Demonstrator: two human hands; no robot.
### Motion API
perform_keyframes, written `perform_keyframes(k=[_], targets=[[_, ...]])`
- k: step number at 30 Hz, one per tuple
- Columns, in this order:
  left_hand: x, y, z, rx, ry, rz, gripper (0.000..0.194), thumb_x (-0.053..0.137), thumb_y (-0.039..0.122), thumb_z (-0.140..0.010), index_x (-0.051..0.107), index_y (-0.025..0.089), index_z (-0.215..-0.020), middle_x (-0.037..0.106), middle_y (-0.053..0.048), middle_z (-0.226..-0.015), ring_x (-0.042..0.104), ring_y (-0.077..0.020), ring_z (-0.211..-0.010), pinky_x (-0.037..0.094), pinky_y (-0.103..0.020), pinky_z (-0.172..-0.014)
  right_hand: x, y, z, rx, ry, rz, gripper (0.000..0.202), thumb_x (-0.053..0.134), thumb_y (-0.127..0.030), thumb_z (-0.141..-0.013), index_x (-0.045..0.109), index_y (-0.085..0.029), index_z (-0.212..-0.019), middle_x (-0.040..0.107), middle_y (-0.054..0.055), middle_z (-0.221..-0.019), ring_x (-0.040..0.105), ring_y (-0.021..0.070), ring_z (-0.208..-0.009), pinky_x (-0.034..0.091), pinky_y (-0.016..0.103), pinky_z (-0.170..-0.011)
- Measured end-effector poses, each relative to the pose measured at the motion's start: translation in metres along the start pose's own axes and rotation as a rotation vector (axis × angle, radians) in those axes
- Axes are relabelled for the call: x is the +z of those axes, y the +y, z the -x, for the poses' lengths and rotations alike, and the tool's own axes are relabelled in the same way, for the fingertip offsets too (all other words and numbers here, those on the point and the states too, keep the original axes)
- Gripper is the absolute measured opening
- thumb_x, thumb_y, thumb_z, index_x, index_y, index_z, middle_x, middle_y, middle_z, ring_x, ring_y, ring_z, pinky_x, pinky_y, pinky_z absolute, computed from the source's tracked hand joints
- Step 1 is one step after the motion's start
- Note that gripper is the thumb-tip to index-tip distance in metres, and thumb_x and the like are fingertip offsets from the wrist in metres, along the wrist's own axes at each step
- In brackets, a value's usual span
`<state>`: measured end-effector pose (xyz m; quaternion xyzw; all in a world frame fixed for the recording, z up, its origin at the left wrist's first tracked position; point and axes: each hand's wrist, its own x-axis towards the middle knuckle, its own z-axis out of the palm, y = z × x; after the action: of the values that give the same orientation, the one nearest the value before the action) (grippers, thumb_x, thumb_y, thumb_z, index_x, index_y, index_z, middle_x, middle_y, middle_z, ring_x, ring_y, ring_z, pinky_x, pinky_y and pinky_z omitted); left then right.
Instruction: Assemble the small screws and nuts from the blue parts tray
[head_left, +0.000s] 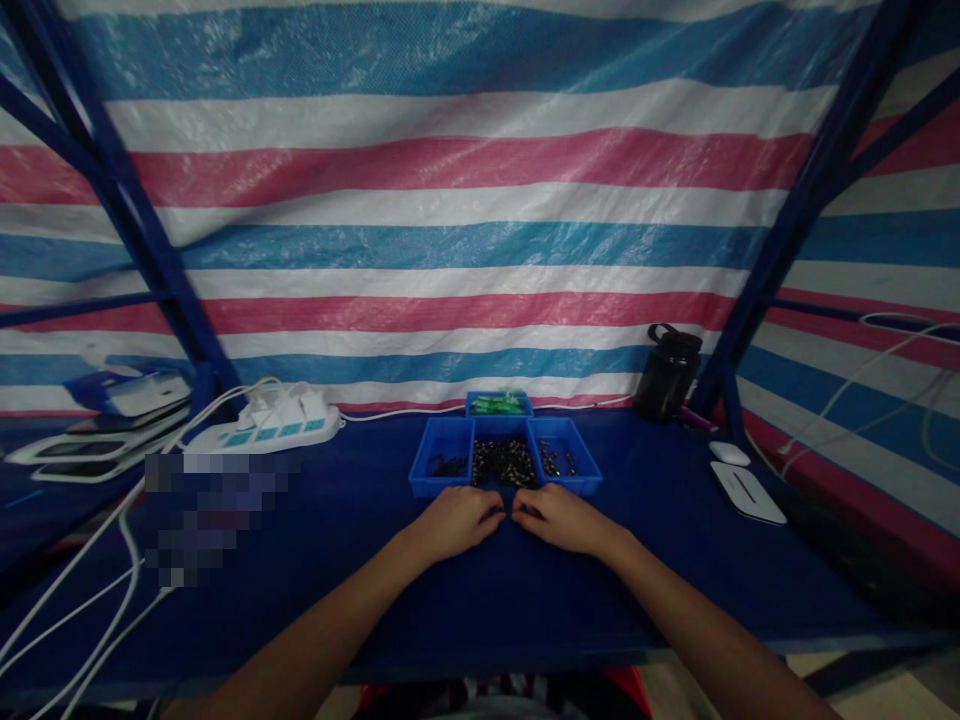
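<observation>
My left hand [461,520] and my right hand [553,517] are close together, a small gap apart, just in front of the blue bins. Fingers of both hands are curled closed; anything between the fingertips is too small to make out. The middle bin [503,426] holds a heap of small dark and metallic pieces. Dark thin pieces lie in the left bin [442,434], and a few small shiny pieces are in the right bin [566,437]. Behind them stands a smaller blue bin [474,411] with green items.
A white power strip [289,425] with cables sits at the left, near stacked devices [112,440]. At the right are a dark bottle [666,375], a white oval object [729,454] and a flat white device [748,492]. Blue frame posts flank the table [525,610].
</observation>
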<state>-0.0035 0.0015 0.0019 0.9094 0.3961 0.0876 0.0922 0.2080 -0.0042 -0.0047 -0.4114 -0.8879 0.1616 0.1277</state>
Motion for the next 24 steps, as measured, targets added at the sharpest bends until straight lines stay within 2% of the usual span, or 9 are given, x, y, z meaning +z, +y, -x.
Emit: perform_keyframes(k=[4, 7, 13, 24], targets=[[0.0018, -0.0007, -0.0002, 0.018, 0.008, -0.006, 0.022, 0.046, 0.031, -0.093, 0.065, 0.020, -0.093, 0.068, -0.004, -0.082, 0.063, -0.0179, -0.074, 0.042, -0.023, -0.066, 0.0005, 0.0004, 0.0003, 0.007, -0.004, -0.001, 0.017, 0.052, -0.030, -0.090, 0.064, -0.018, -0.092, 0.066, 0.000, -0.070, 0.057, 0.0129, -0.062, 0.030, 0.022, -0.055], [-0.0005, 0.0014, 0.0007, 0.010, 0.002, -0.006, 0.023, 0.045, 0.033, -0.093, 0.064, 0.020, -0.091, 0.068, -0.004, -0.083, 0.063, -0.0179, -0.074, 0.042, -0.023, -0.066, 0.0011, 0.0001, -0.0004, -0.019, 0.004, 0.016, 0.019, 0.049, -0.028, -0.092, 0.064, -0.018, -0.091, 0.067, 0.002, -0.075, 0.059, 0.0133, -0.065, 0.033, 0.022, -0.059], [-0.0069, 0.0072, 0.0029, 0.009, 0.018, 0.045, 0.018, 0.051, 0.032, -0.091, 0.061, 0.022, -0.102, 0.066, -0.001, -0.080, 0.062, -0.0158, -0.071, 0.039, -0.021, -0.061, 0.0015, 0.0003, -0.0015, -0.035, -0.010, 0.035, 0.022, 0.043, -0.026, -0.095, 0.063, -0.017, -0.093, 0.069, 0.004, -0.082, 0.062, 0.0141, -0.070, 0.037, 0.022, -0.065], [-0.0054, 0.0060, 0.0022, 0.035, 0.066, 0.092, 0.016, 0.051, 0.027, -0.091, 0.060, 0.022, -0.103, 0.065, 0.001, -0.078, 0.060, -0.0142, -0.069, 0.035, -0.021, -0.059, 0.0051, 0.0041, -0.0019, -0.078, 0.025, 0.041, 0.025, 0.038, -0.025, -0.098, 0.061, -0.017, -0.090, 0.067, 0.003, -0.077, 0.059, 0.0134, -0.065, 0.034, 0.023, -0.060]])
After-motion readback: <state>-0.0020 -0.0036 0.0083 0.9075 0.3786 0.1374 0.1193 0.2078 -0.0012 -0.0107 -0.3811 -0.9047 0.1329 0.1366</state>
